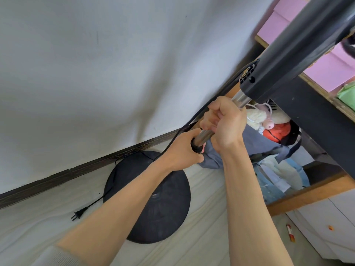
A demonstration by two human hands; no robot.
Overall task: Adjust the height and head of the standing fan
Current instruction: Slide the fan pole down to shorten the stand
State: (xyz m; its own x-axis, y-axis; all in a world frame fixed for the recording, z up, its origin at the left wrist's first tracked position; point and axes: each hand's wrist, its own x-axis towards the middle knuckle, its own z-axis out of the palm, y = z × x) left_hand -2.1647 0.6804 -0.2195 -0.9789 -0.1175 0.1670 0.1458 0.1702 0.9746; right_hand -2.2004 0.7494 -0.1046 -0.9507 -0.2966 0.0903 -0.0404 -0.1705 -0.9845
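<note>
Gripping the standing fan (pixel 288 54) at its pole, both hands are wrapped tight around it, one just below the other. The right hand (pixel 224 123) curls round the chrome inner tube (pixel 241 97) just below the black neck housing (pixel 269 73), thumb side toward the housing. The left hand (pixel 180 150) holds the black height collar (pixel 196 146) where the chrome tube enters the lower pole, fingers closed round the ring. A short bare stretch of chrome shows between the two hands. The fan stands beside a white wall (pixel 96 73), its round black base (pixel 169 212) flat on the pale floor (pixel 207 217) near the dark baseboard (pixel 57 177). A black power cord (pixel 192 120) runs down along the pole and across the base, ending in a plug (pixel 77 215) lying loose on the floor. To the right, under a dark frame (pixel 317 121), sit plush toys (pixel 255 117) and denim clothing (pixel 278 181); pink boxes (pixel 330 70) rest above, and a white cabinet (pixel 326 227) stands lower right.
</note>
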